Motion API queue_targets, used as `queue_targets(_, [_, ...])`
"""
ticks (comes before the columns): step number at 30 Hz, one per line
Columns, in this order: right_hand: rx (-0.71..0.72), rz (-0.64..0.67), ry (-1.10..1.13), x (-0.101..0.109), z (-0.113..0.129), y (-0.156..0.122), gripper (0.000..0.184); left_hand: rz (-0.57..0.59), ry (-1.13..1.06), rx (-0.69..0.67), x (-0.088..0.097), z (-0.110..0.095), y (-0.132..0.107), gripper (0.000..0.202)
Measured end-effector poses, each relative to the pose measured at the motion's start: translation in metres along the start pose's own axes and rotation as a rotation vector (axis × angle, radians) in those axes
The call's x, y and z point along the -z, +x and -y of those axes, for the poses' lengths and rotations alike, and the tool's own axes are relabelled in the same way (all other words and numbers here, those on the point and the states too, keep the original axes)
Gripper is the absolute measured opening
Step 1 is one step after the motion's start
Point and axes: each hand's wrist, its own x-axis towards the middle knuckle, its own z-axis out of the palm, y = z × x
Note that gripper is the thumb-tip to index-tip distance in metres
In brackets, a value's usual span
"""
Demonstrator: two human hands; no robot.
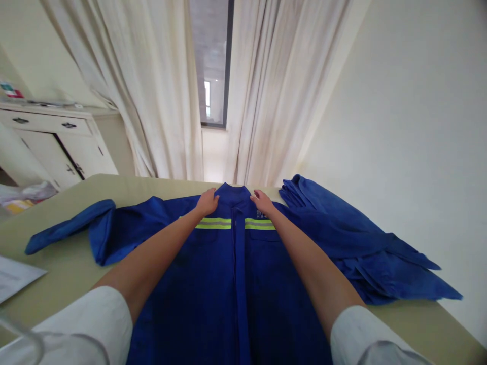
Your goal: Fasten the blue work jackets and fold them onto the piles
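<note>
- A sheet of paper [17,278] is lying at the left edge of the table [64,268], cut off by the frame.
- A white cabinet [57,137] is seen beyond the table's far left corner, with a plastic bag [25,197] below and to its left.
- A sleeve [68,227] of the blue jacket [198,289] is extended toward the left edge, with its end folded over.
- The left hand [207,202] is resting on the jacket just left of the collar [232,195]. Its fingers [211,193] are open and nothing is gripped.
- The jacket is laid flat and front up at mid-table, with its collar at the far edge and two reflective stripes [213,223] across the chest.
- The right hand [262,202] is placed just right of the collar. Its fingers [256,193] are likewise open, without a grip.
- Bunched blue cloth [361,253] is heaped toward the right edge, touching the jacket. Whether it is part of the jacket cannot be told.
- White curtains [274,101] are hung beyond the far edge.
</note>
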Motion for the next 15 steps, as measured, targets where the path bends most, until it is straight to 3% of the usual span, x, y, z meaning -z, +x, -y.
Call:
queue_targets(5, [-0.079,0.013,0.009,-0.022,-0.015,0.035,0.077,0.061,-0.041,0.169,-0.025,0.01,0.032,0.059])
queue_targets(7, [-0.064,0.004,0.044,-0.023,-0.014,0.04,0.085,0.073,-0.131,0.247,-0.027,0.009,0.039,0.065])
queue_targets(9, [-0.001,0.001,0.089,-0.016,-0.011,0.038,0.081,0.096,-0.249,0.265,-0.019,0.008,0.04,0.056])
queue_targets(11, [0.155,0.027,0.087,0.0,-0.009,0.026,0.067,0.108,-0.37,0.153,-0.003,0.012,0.035,0.04])
queue_targets(13, [0.39,0.112,-0.009,0.021,-0.01,0.005,0.053,0.137,-0.419,-0.062,0.019,0.019,0.022,0.029])
queue_targets(15, [0.567,0.289,-0.203,0.04,-0.012,-0.022,0.053,0.281,-0.324,-0.287,0.04,0.026,0.003,0.022])
